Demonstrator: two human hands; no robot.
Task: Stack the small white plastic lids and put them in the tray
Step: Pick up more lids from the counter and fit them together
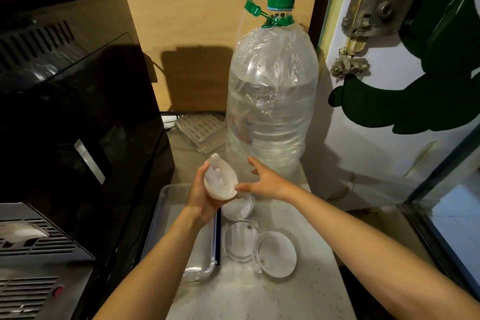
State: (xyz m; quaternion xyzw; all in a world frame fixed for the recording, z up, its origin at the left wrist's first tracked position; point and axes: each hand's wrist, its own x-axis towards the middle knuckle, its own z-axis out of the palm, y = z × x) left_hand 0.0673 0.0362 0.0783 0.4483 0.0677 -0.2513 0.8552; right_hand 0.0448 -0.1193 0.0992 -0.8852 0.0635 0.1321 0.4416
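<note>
- Stacking is the step in hand, by my reading; the left hand (201,197) grips a small stack of white plastic lids (220,181), tilted on edge, fingers wrapped round the rim from below; how many lids are in it cannot be told
- The right hand (265,180) hangs just beside the stack with fingers spread and nothing in them, thumb tip near the stack's rim; whether it touches is unclear
- Three loose lids lie on the counter (259,291) below the hands: one (240,207) right under the stack, a clearer one (240,239) nearer the person, and a third (277,254) overlapping that one's right edge
- The clear tray (168,205) sits below and left of the left hand, apparently holding no lids yet
- Next move, as I judge it: the free right hand drops to the nearest loose lid and seats it square on the stack; thin lids call for a rim pinch
- Writing: the big water bottle (272,101) beyond the hands carries a coloured label, too blurred to read; no brand legible anywhere
</note>
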